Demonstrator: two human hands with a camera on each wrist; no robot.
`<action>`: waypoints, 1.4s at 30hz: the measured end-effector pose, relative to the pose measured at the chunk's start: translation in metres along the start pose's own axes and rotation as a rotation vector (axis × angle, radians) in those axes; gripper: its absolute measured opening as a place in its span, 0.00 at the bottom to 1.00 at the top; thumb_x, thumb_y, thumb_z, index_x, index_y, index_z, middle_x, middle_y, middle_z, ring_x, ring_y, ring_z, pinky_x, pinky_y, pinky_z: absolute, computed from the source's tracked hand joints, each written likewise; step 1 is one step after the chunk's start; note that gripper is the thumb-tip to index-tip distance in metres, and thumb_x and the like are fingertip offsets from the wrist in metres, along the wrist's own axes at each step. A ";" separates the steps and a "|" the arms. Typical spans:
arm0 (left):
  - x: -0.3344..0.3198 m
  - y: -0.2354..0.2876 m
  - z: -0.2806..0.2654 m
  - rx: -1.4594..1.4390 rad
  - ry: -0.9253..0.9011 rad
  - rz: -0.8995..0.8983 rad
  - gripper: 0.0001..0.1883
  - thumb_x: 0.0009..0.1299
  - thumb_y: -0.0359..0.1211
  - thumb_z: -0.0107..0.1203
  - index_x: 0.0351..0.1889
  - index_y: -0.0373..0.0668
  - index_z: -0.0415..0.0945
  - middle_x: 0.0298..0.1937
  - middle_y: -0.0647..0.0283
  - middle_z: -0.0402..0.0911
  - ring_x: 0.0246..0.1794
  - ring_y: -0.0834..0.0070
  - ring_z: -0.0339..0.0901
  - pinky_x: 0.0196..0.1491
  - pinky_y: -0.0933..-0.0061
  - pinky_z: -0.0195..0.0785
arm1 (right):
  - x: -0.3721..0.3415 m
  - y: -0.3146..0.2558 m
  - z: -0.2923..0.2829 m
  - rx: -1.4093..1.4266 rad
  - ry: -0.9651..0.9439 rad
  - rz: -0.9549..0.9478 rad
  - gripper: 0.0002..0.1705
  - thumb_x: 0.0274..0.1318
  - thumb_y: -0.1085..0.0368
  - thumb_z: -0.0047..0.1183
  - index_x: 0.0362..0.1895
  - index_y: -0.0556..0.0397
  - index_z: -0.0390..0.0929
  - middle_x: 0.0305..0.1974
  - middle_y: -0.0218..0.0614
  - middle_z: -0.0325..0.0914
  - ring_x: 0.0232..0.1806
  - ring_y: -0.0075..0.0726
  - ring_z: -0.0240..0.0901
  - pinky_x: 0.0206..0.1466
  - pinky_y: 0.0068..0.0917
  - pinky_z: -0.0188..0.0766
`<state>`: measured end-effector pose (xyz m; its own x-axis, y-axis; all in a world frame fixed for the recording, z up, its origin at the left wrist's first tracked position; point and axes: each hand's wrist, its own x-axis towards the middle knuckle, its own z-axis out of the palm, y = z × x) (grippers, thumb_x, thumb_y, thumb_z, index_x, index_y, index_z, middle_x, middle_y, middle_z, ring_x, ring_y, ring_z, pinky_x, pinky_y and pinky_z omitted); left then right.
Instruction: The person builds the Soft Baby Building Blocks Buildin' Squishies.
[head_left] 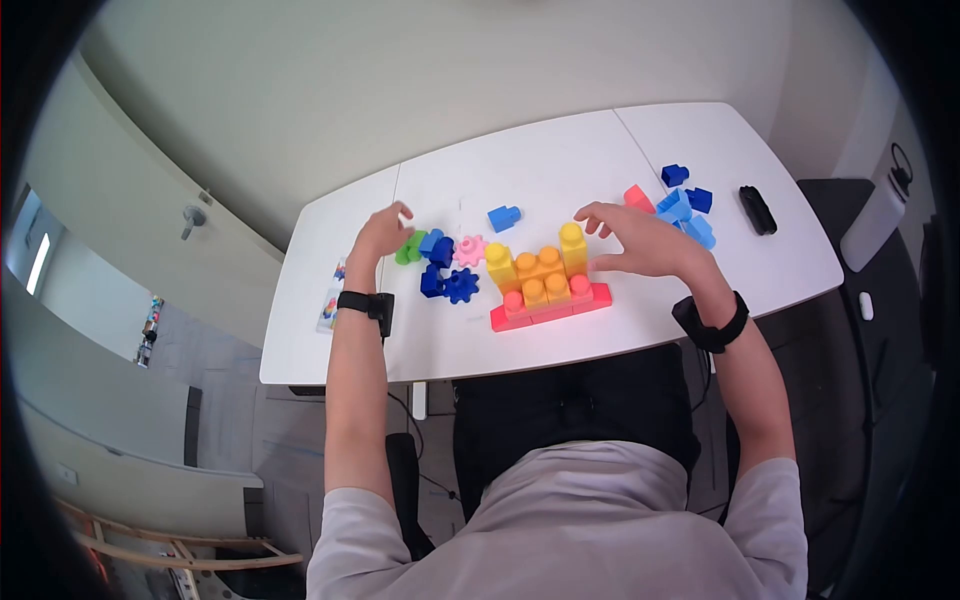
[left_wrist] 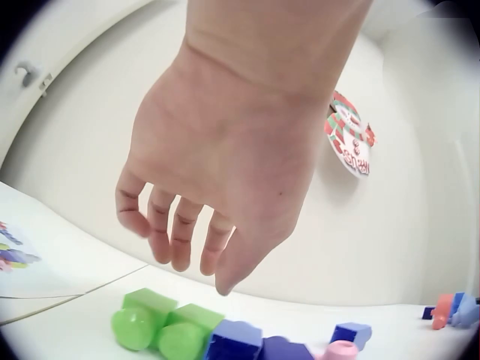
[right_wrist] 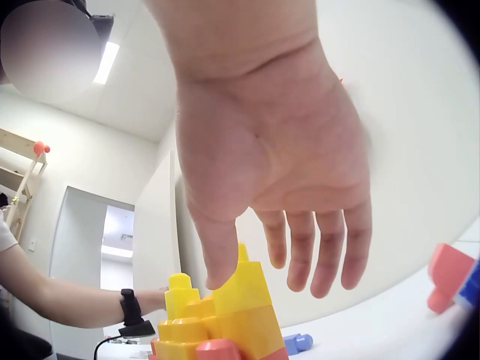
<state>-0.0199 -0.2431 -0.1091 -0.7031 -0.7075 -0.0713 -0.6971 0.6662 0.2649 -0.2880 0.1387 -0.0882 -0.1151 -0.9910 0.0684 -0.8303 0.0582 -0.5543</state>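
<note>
A block structure [head_left: 541, 291] stands near the front middle of the table, with a red base, orange blocks above it and a yellow block on top at either end. Beside its right yellow block is my right hand [head_left: 640, 242], fingers loosely bent and holding nothing. In the right wrist view the thumb overlaps that yellow block [right_wrist: 241, 289]. My left hand [head_left: 382, 231] hovers over the left side of the table, its relaxed fingers empty. Close below it are green blocks [left_wrist: 182, 337] and dark blue blocks [head_left: 441, 252].
A pink gear piece [head_left: 469, 250] and a dark blue gear piece [head_left: 461, 286] lie left of the structure. Behind it is a single blue block [head_left: 504, 217]. More blue blocks [head_left: 676, 207], a red block [head_left: 638, 199] and a black case [head_left: 757, 210] lie to the right.
</note>
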 end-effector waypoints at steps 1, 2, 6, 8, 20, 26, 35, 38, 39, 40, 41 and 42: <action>0.006 -0.015 0.010 0.072 0.002 0.016 0.28 0.66 0.36 0.70 0.64 0.48 0.75 0.59 0.53 0.81 0.55 0.58 0.81 0.57 0.60 0.77 | 0.000 0.002 -0.001 -0.007 0.004 -0.003 0.38 0.58 0.55 0.69 0.69 0.51 0.69 0.58 0.44 0.79 0.61 0.48 0.78 0.61 0.41 0.77; 0.006 -0.021 0.014 0.143 0.003 0.032 0.30 0.64 0.35 0.70 0.65 0.49 0.75 0.63 0.51 0.80 0.59 0.53 0.81 0.60 0.57 0.76 | 0.000 0.003 -0.001 -0.013 0.006 -0.005 0.37 0.59 0.55 0.69 0.69 0.51 0.70 0.58 0.44 0.80 0.60 0.48 0.78 0.61 0.41 0.77; 0.011 -0.041 0.028 0.025 -0.114 0.181 0.38 0.62 0.31 0.73 0.72 0.53 0.71 0.72 0.53 0.73 0.68 0.56 0.76 0.69 0.60 0.70 | -0.003 -0.002 -0.005 -0.004 -0.037 0.011 0.35 0.60 0.56 0.68 0.68 0.51 0.71 0.57 0.44 0.81 0.60 0.49 0.78 0.61 0.42 0.77; 0.013 -0.044 0.037 0.009 -0.104 0.258 0.39 0.60 0.31 0.73 0.72 0.54 0.71 0.71 0.55 0.75 0.67 0.58 0.76 0.68 0.60 0.70 | -0.002 0.001 -0.003 -0.026 -0.039 -0.029 0.35 0.61 0.55 0.68 0.68 0.53 0.71 0.56 0.43 0.81 0.57 0.44 0.79 0.61 0.39 0.76; -0.017 -0.011 0.009 -0.083 0.103 0.202 0.29 0.56 0.27 0.73 0.58 0.48 0.77 0.49 0.56 0.86 0.52 0.57 0.83 0.56 0.62 0.77 | -0.007 -0.007 -0.013 0.030 0.227 -0.083 0.33 0.61 0.62 0.67 0.68 0.51 0.70 0.55 0.40 0.81 0.55 0.43 0.79 0.58 0.37 0.77; -0.089 0.106 -0.039 -0.245 0.255 0.514 0.28 0.61 0.24 0.70 0.60 0.45 0.76 0.53 0.59 0.84 0.53 0.60 0.82 0.58 0.64 0.76 | -0.006 -0.040 -0.014 0.118 0.430 -0.200 0.31 0.62 0.60 0.66 0.66 0.52 0.71 0.54 0.40 0.81 0.54 0.40 0.80 0.57 0.37 0.78; -0.150 0.219 -0.024 -0.122 0.438 0.934 0.31 0.58 0.22 0.69 0.62 0.48 0.77 0.60 0.59 0.81 0.67 0.52 0.74 0.67 0.56 0.73 | -0.008 -0.080 0.008 0.595 0.422 -0.180 0.33 0.66 0.59 0.64 0.69 0.56 0.64 0.58 0.44 0.76 0.56 0.38 0.81 0.54 0.34 0.82; -0.155 0.226 -0.021 -0.103 0.442 0.904 0.34 0.58 0.20 0.68 0.65 0.49 0.76 0.62 0.58 0.79 0.68 0.52 0.72 0.67 0.55 0.74 | -0.009 -0.077 0.006 0.647 0.428 -0.143 0.31 0.67 0.61 0.63 0.68 0.56 0.65 0.58 0.44 0.76 0.59 0.39 0.80 0.55 0.32 0.81; -0.155 0.225 -0.020 -0.128 0.421 0.899 0.34 0.58 0.20 0.69 0.65 0.49 0.76 0.62 0.58 0.79 0.68 0.53 0.73 0.66 0.56 0.75 | -0.010 -0.077 0.004 0.688 0.368 -0.120 0.30 0.68 0.64 0.61 0.68 0.56 0.65 0.59 0.41 0.75 0.62 0.37 0.77 0.58 0.31 0.80; -0.154 0.223 -0.020 -0.151 0.397 0.895 0.34 0.58 0.20 0.69 0.65 0.49 0.76 0.62 0.59 0.79 0.68 0.53 0.73 0.65 0.56 0.75 | -0.010 -0.076 0.004 0.687 0.371 -0.119 0.30 0.68 0.64 0.61 0.68 0.56 0.65 0.59 0.41 0.75 0.62 0.37 0.77 0.58 0.31 0.80; -0.155 0.222 -0.021 -0.151 0.395 0.898 0.34 0.58 0.20 0.69 0.65 0.49 0.76 0.62 0.59 0.79 0.68 0.53 0.73 0.65 0.56 0.75 | -0.010 -0.076 0.003 0.712 0.350 -0.127 0.29 0.69 0.65 0.61 0.68 0.56 0.65 0.59 0.41 0.75 0.62 0.37 0.78 0.59 0.31 0.79; -0.156 0.220 -0.023 -0.194 0.379 0.857 0.35 0.58 0.20 0.69 0.65 0.48 0.76 0.62 0.59 0.80 0.67 0.54 0.74 0.65 0.57 0.76 | -0.010 -0.075 0.003 0.737 0.328 -0.136 0.29 0.69 0.66 0.60 0.69 0.56 0.66 0.59 0.41 0.75 0.61 0.37 0.78 0.59 0.31 0.79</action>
<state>-0.0598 0.0084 -0.0173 -0.8479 -0.0495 0.5278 0.0928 0.9664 0.2397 -0.2227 0.1442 -0.0492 -0.2876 -0.8912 0.3506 -0.2896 -0.2680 -0.9188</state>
